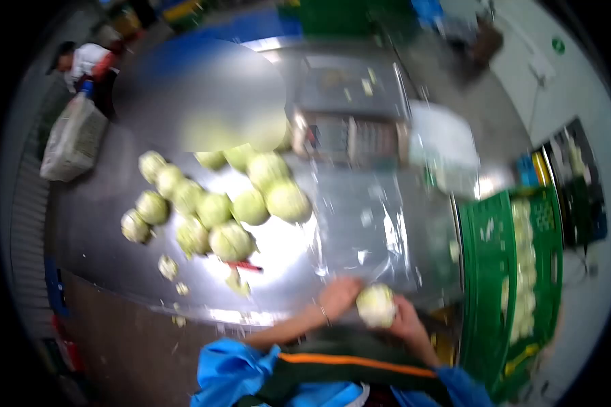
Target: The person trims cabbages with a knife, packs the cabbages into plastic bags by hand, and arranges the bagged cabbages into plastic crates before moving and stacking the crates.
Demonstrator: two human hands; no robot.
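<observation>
At the front edge of the metal table (102, 237), a pale trimmed cabbage (376, 305) is held by my right hand (406, 320), whose fingers press on its right side. Just left of the cabbage is my left hand (339, 296), blurred, over the near end of a clear plastic film (360, 224); its fingers are smeared. Several whole cabbages (229, 241) lie grouped on the table to the left. A red-handled knife (244, 266) rests in front of them beside some leaf scraps (237, 282).
A wrapping machine (353, 139) stands behind the film. Green crates (485, 271) with pale cabbages stand at the right, near a white roll or bag (445, 142). At the far left, a person (88, 64) is beside a white bag (75, 139).
</observation>
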